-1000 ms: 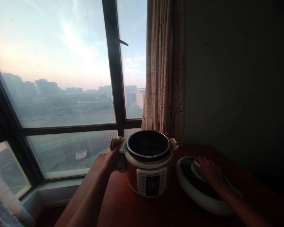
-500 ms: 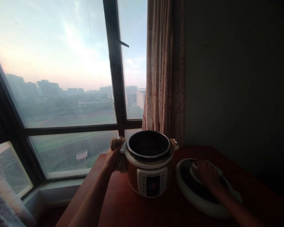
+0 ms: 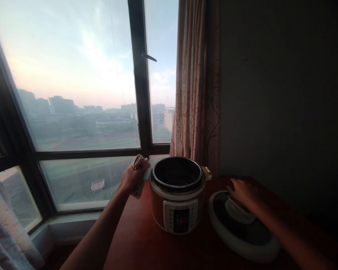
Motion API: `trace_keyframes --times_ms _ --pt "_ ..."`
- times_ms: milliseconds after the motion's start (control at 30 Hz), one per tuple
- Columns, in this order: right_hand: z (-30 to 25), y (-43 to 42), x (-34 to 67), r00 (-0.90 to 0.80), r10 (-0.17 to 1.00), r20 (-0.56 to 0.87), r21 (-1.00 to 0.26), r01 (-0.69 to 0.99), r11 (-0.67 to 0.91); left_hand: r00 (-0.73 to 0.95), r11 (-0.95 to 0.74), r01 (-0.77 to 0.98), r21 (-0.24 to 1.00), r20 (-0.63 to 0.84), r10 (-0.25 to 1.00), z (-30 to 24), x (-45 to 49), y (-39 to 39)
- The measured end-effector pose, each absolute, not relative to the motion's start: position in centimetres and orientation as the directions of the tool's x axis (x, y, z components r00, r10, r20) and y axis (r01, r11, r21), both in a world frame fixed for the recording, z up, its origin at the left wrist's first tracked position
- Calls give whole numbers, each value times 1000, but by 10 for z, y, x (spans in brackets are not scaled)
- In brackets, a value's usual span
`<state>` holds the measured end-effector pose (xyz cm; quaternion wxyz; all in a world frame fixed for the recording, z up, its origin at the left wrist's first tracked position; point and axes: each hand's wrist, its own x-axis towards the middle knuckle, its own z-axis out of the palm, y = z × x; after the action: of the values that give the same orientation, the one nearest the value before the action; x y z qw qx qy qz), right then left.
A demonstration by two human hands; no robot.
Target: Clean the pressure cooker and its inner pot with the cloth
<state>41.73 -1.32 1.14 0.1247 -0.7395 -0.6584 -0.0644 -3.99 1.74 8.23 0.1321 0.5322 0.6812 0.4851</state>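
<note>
An electric pressure cooker (image 3: 157,208) stands lidless on the table, its dark inner pot (image 3: 177,174) showing. My left hand (image 3: 133,176) is closed round a crumpled, patterned cloth (image 3: 138,187) beside the cooker's left handle (image 3: 147,174); whether the cloth touches the handle I cannot tell. To the cooker's right, the round lid (image 3: 219,228) lies flat with its pale knob (image 3: 239,213) upward. Just above and behind that knob is my right hand (image 3: 243,191), fingers stretched out and nothing in them.
The reddish wooden table (image 3: 138,240) meets a dark wall (image 3: 273,93) on the right. Behind the cooker hangs a patterned curtain (image 3: 193,82). A large framed window (image 3: 87,86) fills the left, with another curtain (image 3: 8,225) at the lower left.
My right hand has come off the lid's knob and risen up and away. My left hand with the cloth has drawn slightly left and up from the cooker's handle.
</note>
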Motion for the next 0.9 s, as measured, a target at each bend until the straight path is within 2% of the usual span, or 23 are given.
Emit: trace_keyframes --times_ms 133,267,400,633,900 --pt "58 2 391 51 942 330 -235 972 29 -366 51 808 588 431 825 119 -23 11" --pt "83 12 354 -31 937 347 -346 925 158 -175 -9 919 395 425 888 128 6 7" --pt "83 23 323 -14 952 307 -398 907 141 -56 -56 960 275 382 922 118 20 5" --pt "76 40 300 66 978 195 -381 924 13 -33 -50 976 214 368 929 112 16 9" --pt "71 59 295 100 984 147 -369 929 -39 -48 -64 969 240 434 900 104 13 36"
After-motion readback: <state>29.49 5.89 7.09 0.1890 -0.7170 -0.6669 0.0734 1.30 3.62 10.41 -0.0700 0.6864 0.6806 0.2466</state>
